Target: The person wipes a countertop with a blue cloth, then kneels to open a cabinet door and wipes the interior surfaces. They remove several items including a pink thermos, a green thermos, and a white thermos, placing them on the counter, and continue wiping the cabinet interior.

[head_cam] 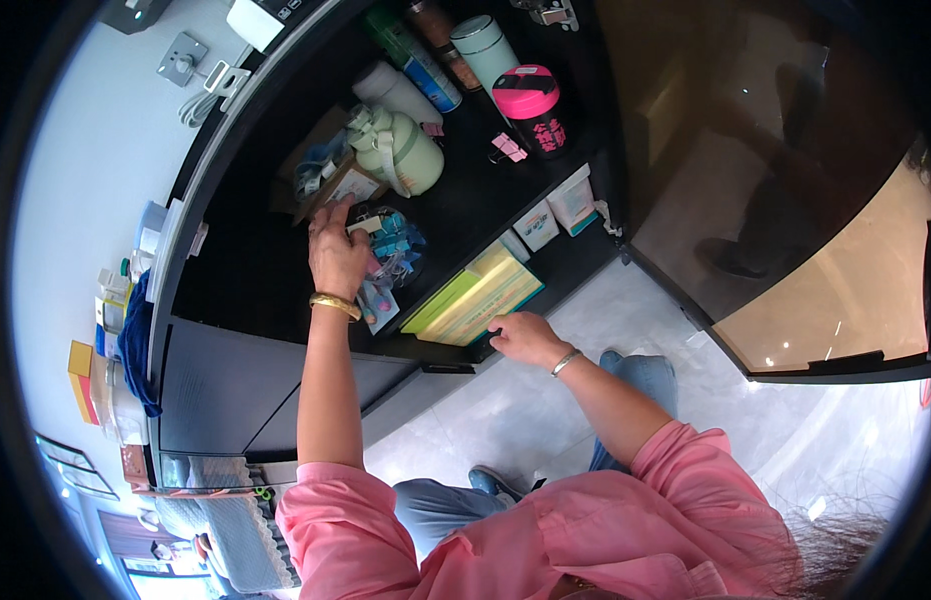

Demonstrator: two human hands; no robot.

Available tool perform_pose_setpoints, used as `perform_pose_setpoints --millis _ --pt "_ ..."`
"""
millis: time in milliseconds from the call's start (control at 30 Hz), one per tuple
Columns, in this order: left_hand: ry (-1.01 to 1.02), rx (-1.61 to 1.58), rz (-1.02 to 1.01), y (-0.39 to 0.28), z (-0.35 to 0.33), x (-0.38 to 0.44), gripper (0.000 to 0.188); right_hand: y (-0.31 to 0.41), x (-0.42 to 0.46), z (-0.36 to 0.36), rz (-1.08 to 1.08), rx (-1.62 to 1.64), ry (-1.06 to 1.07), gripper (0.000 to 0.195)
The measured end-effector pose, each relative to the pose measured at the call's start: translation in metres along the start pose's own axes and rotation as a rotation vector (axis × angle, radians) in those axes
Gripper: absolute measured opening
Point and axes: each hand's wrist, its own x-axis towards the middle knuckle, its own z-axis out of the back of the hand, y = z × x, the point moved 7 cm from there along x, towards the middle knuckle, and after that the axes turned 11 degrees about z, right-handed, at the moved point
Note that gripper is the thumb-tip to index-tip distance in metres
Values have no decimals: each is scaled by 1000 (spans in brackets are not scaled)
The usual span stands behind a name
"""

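Observation:
My left hand (339, 251) reaches onto the upper cabinet shelf (465, 195), its fingertips at an opened cardboard box (353, 184). By its thumb sits a clear container of blue binder clips (394, 240); whether the fingers grip anything is hidden. Just behind the box stands a pale green jug (405, 154) with a carrying strap. My right hand (529, 337), fingers curled, is at the lower shelf's front, near the corner of a yellow-green stack of booklets (480, 296). I cannot tell whether it touches them.
A black tumbler with a pink lid (527, 105), a mint flask (484, 45), a spray can (431, 82) and a pink binder clip (508, 148) share the upper shelf. Small cartons (536, 225) stand below. An open tinted glass door (735, 187) juts out at right.

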Motion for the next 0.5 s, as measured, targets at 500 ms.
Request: perform_pose_setpoints --millis 500 --pt "90 526 -237 -132 -166 98 27 5 -4 -10 140 -16 -103 16"
